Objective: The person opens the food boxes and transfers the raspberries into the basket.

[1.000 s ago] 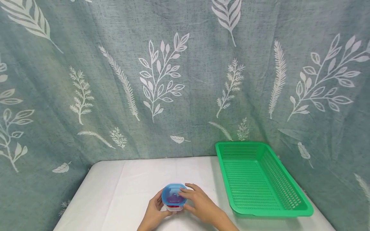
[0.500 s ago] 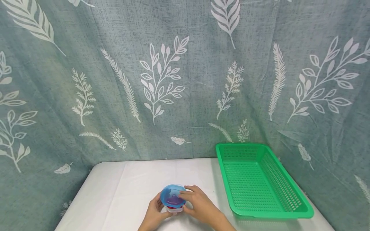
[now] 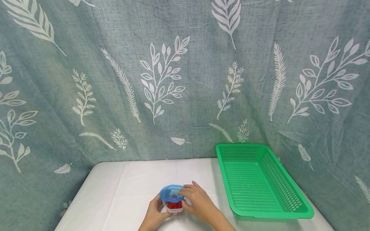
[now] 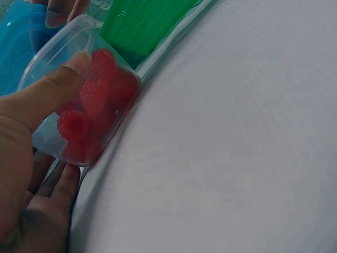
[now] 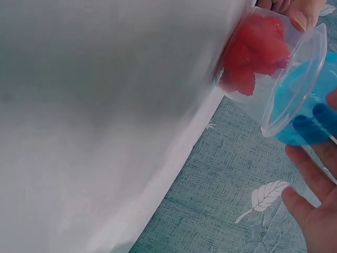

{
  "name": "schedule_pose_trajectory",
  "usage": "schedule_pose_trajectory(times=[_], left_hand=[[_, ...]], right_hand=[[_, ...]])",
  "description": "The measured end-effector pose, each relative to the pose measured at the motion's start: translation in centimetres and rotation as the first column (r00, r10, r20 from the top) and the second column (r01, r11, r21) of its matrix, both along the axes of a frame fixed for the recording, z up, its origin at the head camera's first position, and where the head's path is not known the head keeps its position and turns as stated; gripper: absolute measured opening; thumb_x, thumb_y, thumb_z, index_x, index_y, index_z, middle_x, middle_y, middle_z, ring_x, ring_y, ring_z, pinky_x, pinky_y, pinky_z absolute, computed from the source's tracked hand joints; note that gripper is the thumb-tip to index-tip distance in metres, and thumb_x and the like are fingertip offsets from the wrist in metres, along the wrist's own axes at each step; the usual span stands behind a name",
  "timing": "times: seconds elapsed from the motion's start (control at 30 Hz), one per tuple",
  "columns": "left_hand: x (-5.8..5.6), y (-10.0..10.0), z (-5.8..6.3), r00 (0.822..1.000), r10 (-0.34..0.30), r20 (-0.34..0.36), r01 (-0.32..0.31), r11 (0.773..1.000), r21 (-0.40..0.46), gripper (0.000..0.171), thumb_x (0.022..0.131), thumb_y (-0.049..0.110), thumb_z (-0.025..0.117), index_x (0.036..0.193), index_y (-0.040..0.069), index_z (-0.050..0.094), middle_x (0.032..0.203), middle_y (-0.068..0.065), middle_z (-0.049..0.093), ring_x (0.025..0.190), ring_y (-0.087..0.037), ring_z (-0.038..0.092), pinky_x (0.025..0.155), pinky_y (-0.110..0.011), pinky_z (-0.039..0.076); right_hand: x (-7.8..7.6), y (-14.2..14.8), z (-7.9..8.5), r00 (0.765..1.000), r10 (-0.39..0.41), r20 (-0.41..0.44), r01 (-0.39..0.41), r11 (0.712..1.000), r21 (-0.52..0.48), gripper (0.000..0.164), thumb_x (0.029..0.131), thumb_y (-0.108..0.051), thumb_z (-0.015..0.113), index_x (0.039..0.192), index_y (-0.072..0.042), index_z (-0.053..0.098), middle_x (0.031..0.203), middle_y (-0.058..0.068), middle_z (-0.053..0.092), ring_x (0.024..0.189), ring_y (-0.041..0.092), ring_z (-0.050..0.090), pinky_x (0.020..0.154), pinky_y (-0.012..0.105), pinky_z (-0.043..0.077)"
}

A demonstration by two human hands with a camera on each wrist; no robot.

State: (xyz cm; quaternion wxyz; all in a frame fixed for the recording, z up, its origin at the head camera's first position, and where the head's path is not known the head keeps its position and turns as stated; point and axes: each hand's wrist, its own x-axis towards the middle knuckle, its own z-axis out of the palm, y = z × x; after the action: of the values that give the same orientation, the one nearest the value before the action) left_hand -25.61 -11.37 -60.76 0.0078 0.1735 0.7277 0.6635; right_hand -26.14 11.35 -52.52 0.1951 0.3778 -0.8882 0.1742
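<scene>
A clear plastic container (image 3: 174, 210) stands on the white table in front of me, with red raspberries (image 4: 95, 100) in its lower part. My left hand (image 3: 154, 211) grips it from the left, thumb on the near wall and fingers around the far side. Over its mouth is a blue translucent lid (image 3: 170, 193), tilted up, with a gap at the near side that shows the berries. My right hand (image 3: 198, 200) holds this lid at its right edge. Some right fingers show through the blue plastic in the right wrist view.
To the right, a green perforated plastic basket (image 3: 231, 192) sits on the white tabletop (image 3: 115, 199). A grey-green curtain (image 3: 185, 134) with white leaf prints hangs behind the table and along both sides.
The lid's near edge has risen from the container, baring the raspberries. My right hand has lifted slightly with it, while the left hand and container have stayed in place.
</scene>
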Motion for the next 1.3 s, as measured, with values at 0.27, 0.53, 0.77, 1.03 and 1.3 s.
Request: schedule_pose_trajectory(times=[0.27, 0.53, 0.77, 1.03, 1.3], left_hand=[[0.0, 0.0, 0.1, 1.000, 0.011, 0.013, -0.011, 1.000, -0.002, 0.086, 0.081, 0.012, 0.085, 0.153, 0.004, 0.038, 0.152, -0.015, 0.051, 0.141, -0.025, 0.050, 0.118, -0.038, 0.041], [0.0, 0.0, 0.2, 0.999, 0.033, 0.024, -0.031, 0.998, -0.056, 0.090, 0.082, 0.019, 0.086, 0.154, 0.000, 0.034, 0.156, -0.021, 0.044, 0.144, -0.045, 0.039, 0.117, -0.051, 0.039], [-0.1, -0.1, 0.1, 0.998, 0.031, 0.048, -0.029, 0.999, -0.044, 0.093, 0.081, 0.020, 0.087, 0.155, 0.001, 0.034, 0.157, -0.022, 0.043, 0.147, -0.044, 0.036, 0.118, -0.049, 0.038], [-0.1, 0.1, 0.3, 1.000, 0.007, 0.029, -0.008, 0.999, 0.031, 0.090, 0.081, 0.009, 0.085, 0.154, -0.002, 0.035, 0.153, -0.026, 0.046, 0.146, -0.045, 0.038, 0.117, -0.032, 0.041], [-0.1, 0.0, 0.2, 0.999, 0.003, 0.032, -0.004, 1.000, 0.023, 0.093, 0.078, 0.007, 0.086, 0.154, -0.004, 0.034, 0.154, -0.027, 0.044, 0.145, -0.045, 0.038, 0.118, -0.030, 0.039]], right_hand=[[-0.1, -0.3, -0.3, 0.998, -0.059, 0.011, 0.060, 0.993, -0.097, 0.026, 0.083, -0.012, 0.079, 0.109, -0.012, 0.077, 0.111, -0.002, 0.077, 0.115, 0.022, 0.068, 0.112, 0.058, 0.046], [-0.4, -0.6, -0.5, 0.990, -0.053, 0.133, 0.086, 0.964, -0.254, 0.024, 0.087, -0.009, 0.075, 0.111, -0.009, 0.077, 0.112, 0.002, 0.077, 0.115, 0.026, 0.069, 0.111, 0.054, 0.048], [-1.0, -0.6, -0.6, 0.959, 0.035, 0.282, 0.084, 0.913, -0.399, 0.023, 0.091, -0.004, 0.070, 0.114, -0.007, 0.075, 0.113, 0.000, 0.076, 0.110, 0.021, 0.071, 0.100, 0.043, 0.059], [-1.9, -0.7, -0.1, 0.975, 0.045, 0.216, 0.069, 0.867, -0.494, 0.025, 0.088, 0.002, 0.073, 0.108, -0.013, 0.075, 0.104, -0.006, 0.076, 0.100, 0.012, 0.071, 0.094, 0.037, 0.062], [-2.5, -0.8, 0.3, 0.974, 0.015, 0.228, 0.119, 0.819, -0.561, 0.024, 0.086, 0.005, 0.073, 0.105, -0.009, 0.074, 0.103, 0.000, 0.077, 0.100, 0.017, 0.072, 0.094, 0.040, 0.062]])
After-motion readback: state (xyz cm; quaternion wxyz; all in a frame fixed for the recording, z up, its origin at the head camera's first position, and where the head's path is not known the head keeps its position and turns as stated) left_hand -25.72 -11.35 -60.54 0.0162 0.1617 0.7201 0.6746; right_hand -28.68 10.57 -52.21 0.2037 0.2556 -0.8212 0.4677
